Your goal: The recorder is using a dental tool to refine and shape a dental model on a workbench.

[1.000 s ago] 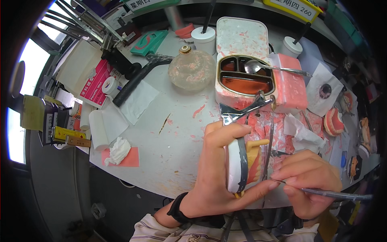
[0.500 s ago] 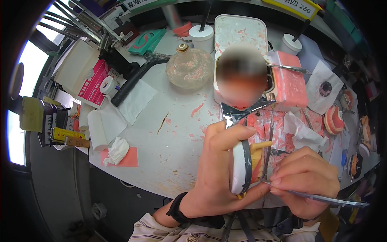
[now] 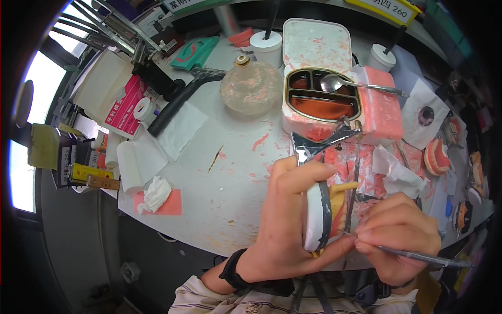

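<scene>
My left hand (image 3: pixel 282 220) is wrapped around a dental model (image 3: pixel 318 217) with a white plaster base, a dark band and a yellowish cast carrying pink wax. The model is tipped on its side, and part of it is behind my fingers. In my right hand (image 3: pixel 400 235), pinched between thumb and fingers, is a thin metal wax carver (image 3: pixel 418 256). Its tip reaches the pink wax at the model's lower edge, close to my left thumb; whether they touch I cannot tell. Beyond my left index finger lies a shiny forked metal piece (image 3: pixel 308 149); how it joins the model is hidden.
Behind my hands stands a wax pot (image 3: pixel 286 112) with dark and reddish melted wax; a spoon (image 3: pixel 334 82) rests across it. A round glass burner (image 3: pixel 250 89) is to its left. Pink shavings (image 3: pixel 340 157) litter the table (image 3: pixel 204 193). Another denture model (image 3: pixel 436 157) lies right.
The view has shifted slightly, and the pot, blurred before, now shows clearly. The carver has turned a little in my right hand. My left hand keeps its hold on the model.
</scene>
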`<state>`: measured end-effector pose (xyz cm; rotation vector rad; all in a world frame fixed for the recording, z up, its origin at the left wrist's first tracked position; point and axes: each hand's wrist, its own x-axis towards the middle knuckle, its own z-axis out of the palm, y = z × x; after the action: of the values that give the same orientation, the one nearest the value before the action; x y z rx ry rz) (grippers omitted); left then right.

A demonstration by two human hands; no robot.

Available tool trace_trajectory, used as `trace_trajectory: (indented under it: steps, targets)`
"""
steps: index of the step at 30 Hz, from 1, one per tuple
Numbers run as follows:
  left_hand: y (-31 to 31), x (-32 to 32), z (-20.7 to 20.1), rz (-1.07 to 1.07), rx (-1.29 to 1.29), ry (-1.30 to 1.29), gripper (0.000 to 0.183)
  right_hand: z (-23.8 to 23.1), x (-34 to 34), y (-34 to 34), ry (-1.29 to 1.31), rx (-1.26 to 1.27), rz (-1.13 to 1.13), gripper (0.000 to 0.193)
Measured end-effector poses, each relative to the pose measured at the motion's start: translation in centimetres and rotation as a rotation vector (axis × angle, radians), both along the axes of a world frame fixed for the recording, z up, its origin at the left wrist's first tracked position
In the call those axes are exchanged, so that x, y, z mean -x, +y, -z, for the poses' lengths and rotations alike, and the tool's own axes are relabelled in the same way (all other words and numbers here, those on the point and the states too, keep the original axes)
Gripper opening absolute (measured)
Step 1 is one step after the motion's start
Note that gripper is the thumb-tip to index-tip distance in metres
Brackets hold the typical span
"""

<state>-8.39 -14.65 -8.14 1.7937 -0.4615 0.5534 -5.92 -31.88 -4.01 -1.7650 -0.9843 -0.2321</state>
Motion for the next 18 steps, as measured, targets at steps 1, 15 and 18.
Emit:
trace_trajectory:
  steps: [1, 15, 18]
  targets:
    - [0.0, 0.1, 0.0, -0.003, 0.004, 0.016, 0.075, 0.0, 0.1, 0.0, -0.002, 0.011, 0.016, 0.024]
    - [-0.2, -0.1, 0.5, -0.02, 0.052, -0.022, 0.071, 1.1, 0.1, 0.1, 0.128, -0.087, 0.01, 0.012]
    - [-0.1, -0.2, 0.5, 0.028, 0.073, -0.039, 0.07, 1.3, 0.7, 0.1, 0.342, -0.28, -0.043, 0.01]
